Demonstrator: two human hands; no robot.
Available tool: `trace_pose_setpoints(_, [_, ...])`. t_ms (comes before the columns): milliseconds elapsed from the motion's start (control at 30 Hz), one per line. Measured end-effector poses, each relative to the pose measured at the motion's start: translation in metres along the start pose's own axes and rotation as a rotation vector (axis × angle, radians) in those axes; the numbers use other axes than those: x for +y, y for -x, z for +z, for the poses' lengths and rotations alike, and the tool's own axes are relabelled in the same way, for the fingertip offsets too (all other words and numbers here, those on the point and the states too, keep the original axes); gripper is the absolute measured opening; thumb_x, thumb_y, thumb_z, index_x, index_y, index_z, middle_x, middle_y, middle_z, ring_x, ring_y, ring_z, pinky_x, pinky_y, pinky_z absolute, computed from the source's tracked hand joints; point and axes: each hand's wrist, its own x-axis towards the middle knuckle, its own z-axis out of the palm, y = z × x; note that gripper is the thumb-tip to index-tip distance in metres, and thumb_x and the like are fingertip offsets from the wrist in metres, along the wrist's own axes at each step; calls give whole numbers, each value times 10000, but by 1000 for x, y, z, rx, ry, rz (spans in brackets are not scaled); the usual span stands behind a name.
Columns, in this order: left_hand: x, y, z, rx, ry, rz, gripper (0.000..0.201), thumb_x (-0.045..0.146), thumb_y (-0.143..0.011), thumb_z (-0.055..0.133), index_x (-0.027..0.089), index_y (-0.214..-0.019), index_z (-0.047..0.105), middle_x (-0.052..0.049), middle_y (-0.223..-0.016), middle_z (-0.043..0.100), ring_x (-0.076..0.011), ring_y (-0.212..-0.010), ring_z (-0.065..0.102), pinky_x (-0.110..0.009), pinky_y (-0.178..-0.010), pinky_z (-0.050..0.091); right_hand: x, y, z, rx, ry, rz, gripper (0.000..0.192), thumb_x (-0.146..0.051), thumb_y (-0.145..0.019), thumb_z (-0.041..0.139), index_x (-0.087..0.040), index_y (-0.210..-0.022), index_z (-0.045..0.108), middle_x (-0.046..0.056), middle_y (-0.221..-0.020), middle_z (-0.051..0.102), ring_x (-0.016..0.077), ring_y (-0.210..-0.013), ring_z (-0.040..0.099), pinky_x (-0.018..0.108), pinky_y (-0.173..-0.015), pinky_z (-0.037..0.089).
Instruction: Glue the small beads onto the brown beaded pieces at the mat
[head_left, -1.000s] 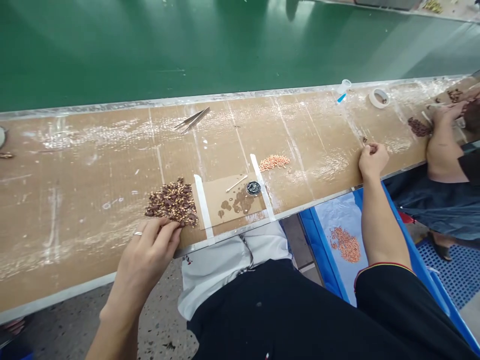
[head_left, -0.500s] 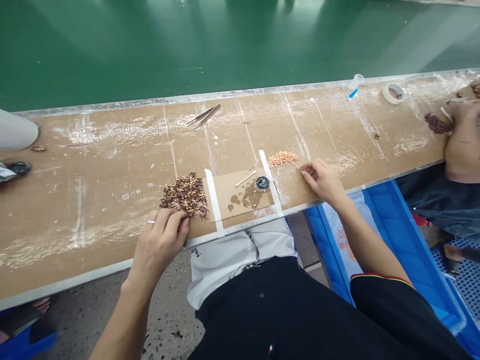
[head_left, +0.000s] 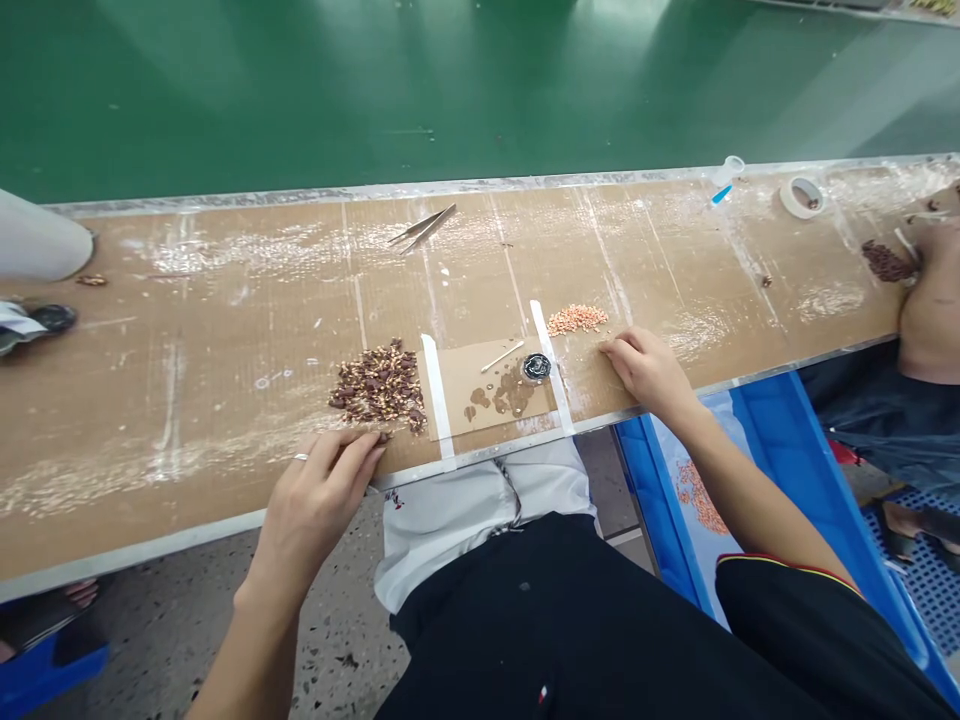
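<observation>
My left hand [head_left: 322,490] is closed in a pinch at the near edge of a pile of dark brown and gold pieces [head_left: 379,388]. A small dark brown piece [head_left: 384,437] shows at its fingertips. My right hand [head_left: 646,368] rests on the table just right of a heap of small orange pieces [head_left: 577,319], thumb and forefinger pressed together. Whatever they may hold is too small to name. Between the hands lies a stained cardboard sheet [head_left: 457,370] under white tape strips, bearing a cotton swab [head_left: 502,356] and a small round dish of black paste [head_left: 536,367].
Tweezers [head_left: 424,228] lie toward the back of the cardboard-covered table [head_left: 247,300]. Farther right are a blue-tipped item [head_left: 721,194] and a tape roll [head_left: 801,198]. A co-worker's arm [head_left: 930,300] is at the right edge. Blue crates [head_left: 795,470] stand below the table.
My left hand has drawn slightly away from the brown pile, with a dark piece now visible in its fingertips. My right thumb and forefinger have come together. The whole view has shifted slightly.
</observation>
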Motion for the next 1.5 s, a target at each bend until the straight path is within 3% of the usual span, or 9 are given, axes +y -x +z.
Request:
trace_pose_setpoints(167, [2,-5,4,-24,4,-5,141,162,-1047,558,207,-1128,665,-68,-900,723,-250,-793,693,-359,-738,545,1,4,-7,-25,-184,37,180,-269,-1041,499,-255,-1000,674,97,-959,705,269,-908,669,417,-823,548])
trace_pose_setpoints(433, [1,-1,3,-113,97,-153,152,257,-1084,491,249,-1001,618,-82,-893,692,-259,-792,698,-373,-668,521,-14,4,-2,-27,-115,203,121,-337,-976,566,-258,-891,598,95,-877,684,285,-826,642,436,-801,534])
trace_pose_setpoints(667, [4,0,3,-136,143,-157,210,206,-1075,470,229,-911,599,-44,-836,664,-214,-723,636,-332,-668,488,-7,-10,-2,-114,-76,77,162,-264,-949,564,-269,-792,524,91,-820,652,277,-796,622,412,-763,510])
trace_pose_setpoints(867, [6,-1,4,-109,141,-121,221,175,-1085,455,222,-939,614,-35,-845,673,-200,-733,634,-313,-706,494,3,-16,-10,-168,-123,-48,106,-199,-929,547,-265,-847,560,90,-872,680,270,-809,648,404,-761,526])
trace_pose_setpoints(1100, [1,2,-5,-89,132,-115,230,124,-1058,487,215,-1154,675,-74,-1006,750,-239,-908,712,-344,-818,557,0,-2,-15,-114,-172,45,50,-284,-938,591,-264,-895,575,77,-854,683,268,-786,656,404,-737,536])
trace_pose_setpoints(1367, [-5,11,-4,-135,162,-263,310,150,-1047,463,234,-1038,762,-60,-969,695,-187,-814,693,-293,-676,555,-8,-7,-4,-79,-82,78,168,-294,-939,569,-277,-786,501,82,-795,652,280,-783,638,420,-752,524])
trace_pose_setpoints(1500, [3,6,4,-62,274,-303,292,169,-1061,472,218,-999,752,-59,-967,649,-169,-825,671,-286,-707,576,-8,-11,-5,-95,-15,57,202,-269,-914,567,-282,-748,453,84,-771,649,273,-753,626,412,-724,513])
